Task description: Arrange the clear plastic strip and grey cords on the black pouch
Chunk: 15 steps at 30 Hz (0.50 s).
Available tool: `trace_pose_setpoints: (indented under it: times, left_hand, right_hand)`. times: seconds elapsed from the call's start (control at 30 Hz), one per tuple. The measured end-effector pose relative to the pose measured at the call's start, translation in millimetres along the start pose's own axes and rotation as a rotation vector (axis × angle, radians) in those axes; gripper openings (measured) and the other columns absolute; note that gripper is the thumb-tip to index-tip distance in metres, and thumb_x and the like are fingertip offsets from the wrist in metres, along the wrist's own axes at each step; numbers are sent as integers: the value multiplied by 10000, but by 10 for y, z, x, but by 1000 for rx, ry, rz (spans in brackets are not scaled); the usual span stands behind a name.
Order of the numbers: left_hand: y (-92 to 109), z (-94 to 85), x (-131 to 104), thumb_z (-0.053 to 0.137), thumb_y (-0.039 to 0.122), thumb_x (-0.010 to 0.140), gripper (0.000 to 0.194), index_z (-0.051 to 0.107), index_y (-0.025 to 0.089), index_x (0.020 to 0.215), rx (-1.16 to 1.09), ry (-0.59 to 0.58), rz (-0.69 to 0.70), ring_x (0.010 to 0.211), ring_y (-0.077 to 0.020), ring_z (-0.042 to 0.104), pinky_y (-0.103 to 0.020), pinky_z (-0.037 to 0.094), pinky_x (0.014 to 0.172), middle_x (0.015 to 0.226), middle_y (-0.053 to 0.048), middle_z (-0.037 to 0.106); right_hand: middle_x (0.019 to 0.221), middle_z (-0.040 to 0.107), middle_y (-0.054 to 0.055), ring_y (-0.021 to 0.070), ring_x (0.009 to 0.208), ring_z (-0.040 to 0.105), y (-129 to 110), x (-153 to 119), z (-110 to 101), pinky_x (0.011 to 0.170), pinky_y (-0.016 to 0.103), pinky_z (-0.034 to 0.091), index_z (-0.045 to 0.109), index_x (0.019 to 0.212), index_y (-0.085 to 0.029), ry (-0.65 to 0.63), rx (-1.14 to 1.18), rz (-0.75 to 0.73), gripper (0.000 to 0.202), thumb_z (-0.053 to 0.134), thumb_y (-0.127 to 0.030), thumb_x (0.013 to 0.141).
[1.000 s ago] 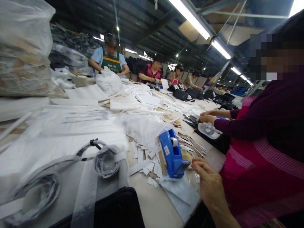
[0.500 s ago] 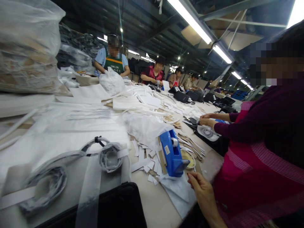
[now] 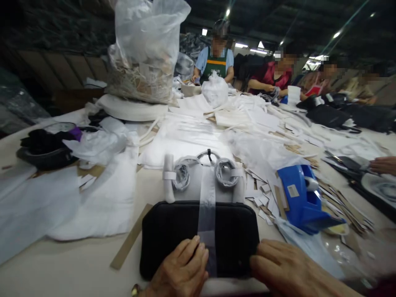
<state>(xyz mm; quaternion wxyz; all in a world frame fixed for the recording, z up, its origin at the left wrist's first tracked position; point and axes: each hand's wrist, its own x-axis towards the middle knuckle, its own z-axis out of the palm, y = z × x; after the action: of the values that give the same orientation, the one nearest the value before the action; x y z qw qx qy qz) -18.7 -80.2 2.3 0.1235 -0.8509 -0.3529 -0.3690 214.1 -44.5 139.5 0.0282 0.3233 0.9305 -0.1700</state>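
Note:
A black padded case lies flat on the table in front of me, a clear plastic strip running down its middle. My left hand is over the case's lower part, its fingers together and closed at the strip's left edge. At the case's lower right side, my right hand is closed with fingers curled against the edge; its fingertips are partly hidden. Just beyond the case lies a grey panel bearing two wrapped cable coils, a left coil and a right coil, beside white foam tubes.
A blue tape dispenser stands to the right, among cardboard scraps. White foam sheets and a black bowl-like container are on the left. A large plastic sack stands behind. A co-worker's hand shows at far right.
The view has swung left and down onto the case. My right hand has gone from beside the tape dispenser to the case's right edge. My left hand has come into view.

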Motion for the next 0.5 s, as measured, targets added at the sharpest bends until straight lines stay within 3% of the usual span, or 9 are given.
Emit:
trace_pose_setpoints:
  times: [0.1, 0.23, 0.5]
  left_hand:
    - [29, -24, -5, 443, 148, 891, 220, 649, 98, 951, -15, -18, -18, 989, -222, 612, -327, 521, 844, 926, -60, 681]
    - [34, -8, -54, 453, 157, 887, 217, 650, 100, 958, -30, -36, -9, 986, -241, 614, -356, 535, 826, 934, -66, 673]
    - [37, 27, -56, 496, 149, 856, 174, 662, 112, 898, -40, 2, -23, 976, -251, 616, -367, 531, 813, 925, -62, 675]
  right_hand:
    - [776, 609, 5, 147, 657, 525, -99, 446, -17, 596, 268, 376, 547, 803, -214, -184, -74, -131, 109, 526, -110, 776]
    - [769, 604, 18, 162, 665, 523, -24, 864, 91, 609, 294, 351, 568, 857, -189, -205, -240, -273, 101, 519, -140, 785]
    - [737, 641, 44, 175, 641, 571, -9, 1208, 143, 514, 292, 306, 618, 795, -158, -260, -333, -336, 77, 545, -144, 775]
